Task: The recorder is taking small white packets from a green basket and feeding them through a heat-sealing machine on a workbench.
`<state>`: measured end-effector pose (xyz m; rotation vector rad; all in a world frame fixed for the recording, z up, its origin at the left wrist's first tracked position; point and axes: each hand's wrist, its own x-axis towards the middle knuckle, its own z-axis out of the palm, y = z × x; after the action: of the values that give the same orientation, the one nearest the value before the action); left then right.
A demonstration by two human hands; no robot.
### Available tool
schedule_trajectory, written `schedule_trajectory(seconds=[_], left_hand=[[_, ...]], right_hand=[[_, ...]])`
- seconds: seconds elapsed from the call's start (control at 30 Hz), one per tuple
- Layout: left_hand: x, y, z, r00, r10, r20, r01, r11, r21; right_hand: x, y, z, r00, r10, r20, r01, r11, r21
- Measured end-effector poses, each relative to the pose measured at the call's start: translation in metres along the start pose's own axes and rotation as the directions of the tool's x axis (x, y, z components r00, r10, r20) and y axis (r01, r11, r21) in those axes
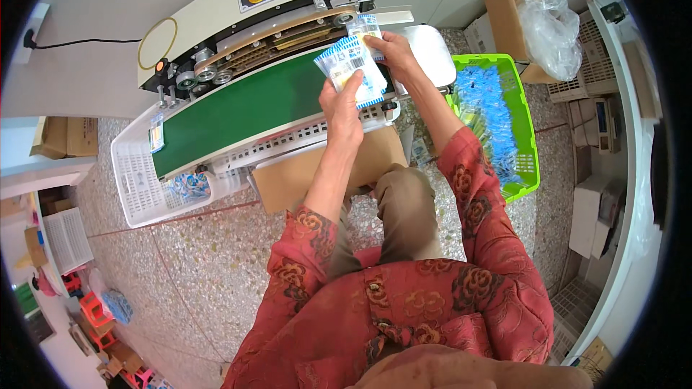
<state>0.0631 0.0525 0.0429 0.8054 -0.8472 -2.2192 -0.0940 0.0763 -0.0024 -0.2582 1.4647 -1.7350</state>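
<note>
The left hand and right hand grip packets slanting lengthwise down rightward, near a green basket of glossy blue packs.

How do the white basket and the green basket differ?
The white basket sits partly beneath the green belt; the green basket stands right of it. The green basket holds a broad, mostly blue heap; the white one shows a smaller blue-and-white cluster. Both have slotted walls.
</note>
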Motion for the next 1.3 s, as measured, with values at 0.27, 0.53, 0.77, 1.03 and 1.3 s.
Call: schedule_trajectory(seconds=[0.27, 0.53, 0.77, 1.03, 1.3], left_hand=[[0.002, 0.001, -0.001, 0.999, -0.003, -0.035, 0.003, 1.0, 0.006], [0.002, 0.008, -0.001, 0.998, 0.069, -0.003, -0.068, 0.995, 0.066], [-0.001, 0.003, 0.008, 0.987, -0.028, 0.157, 0.024, 0.999, 0.031], [0.006, -0.003, 0.004, 0.99, -0.026, 0.139, 0.03, 0.999, -0.025], [0.008, -0.003, 0.0, 0.997, 0.057, 0.051, -0.057, 0.998, -0.006]], right_hand=[[0.005, 0.009, 0.024, 0.979, -0.2, 0.032, 0.201, 0.952, -0.231], [-0.073, -0.027, 0.016, 0.944, -0.33, -0.011, 0.325, 0.934, -0.146], [-0.089, -0.027, 0.003, 0.947, -0.311, 0.08, 0.32, 0.934, -0.158], [-0.084, -0.022, -0.009, 0.897, -0.428, -0.114, 0.43, 0.903, -0.004], [-0.088, -0.002, -0.004, 0.99, -0.14, -0.026, 0.141, 0.99, 0.01]])
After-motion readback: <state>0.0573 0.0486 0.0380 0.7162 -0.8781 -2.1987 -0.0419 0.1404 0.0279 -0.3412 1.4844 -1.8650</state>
